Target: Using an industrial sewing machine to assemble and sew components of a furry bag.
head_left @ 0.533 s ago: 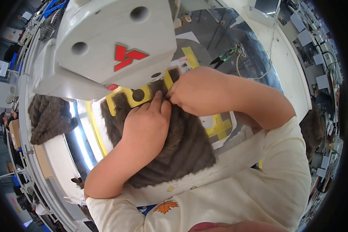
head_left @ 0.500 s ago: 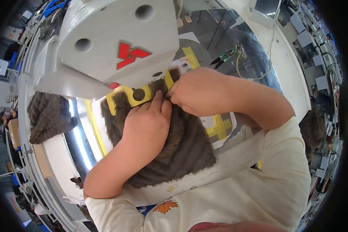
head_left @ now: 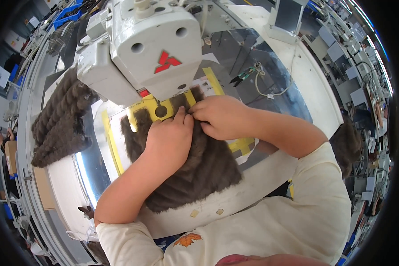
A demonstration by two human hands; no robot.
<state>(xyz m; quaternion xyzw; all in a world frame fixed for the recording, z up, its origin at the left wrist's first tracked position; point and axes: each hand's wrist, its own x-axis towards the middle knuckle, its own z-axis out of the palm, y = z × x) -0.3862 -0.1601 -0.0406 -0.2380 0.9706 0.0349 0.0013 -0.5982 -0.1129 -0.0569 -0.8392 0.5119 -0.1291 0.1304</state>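
A dark brown fur piece (head_left: 208, 173) lies under a yellow template (head_left: 145, 107) with cut-outs, beneath the white sewing machine head (head_left: 144, 40) with a red emblem. My left hand (head_left: 170, 137) rests on the fur just below the template, index finger stretched toward its edge, the others slightly bent on the pile. Beside it, my right hand (head_left: 217, 115) has its fingers curled on the fur at the template's right strip, close to my left fingertips, gripping the fur there. The exact fingertip contact is partly hidden.
At left lie more fur pieces (head_left: 60, 124). Green-handled snips (head_left: 246, 73) and a cord (head_left: 270, 93) are on the glass plate (head_left: 275, 62) at upper right. A small screen unit (head_left: 286, 17) stands behind. Blue crates (head_left: 66, 15) and other workstations line both sides.
The view has shifted, showing more of the machine's top and the left fur pieces. My right thumb shows more, lower on the fur; my left hand stays on the same spot.
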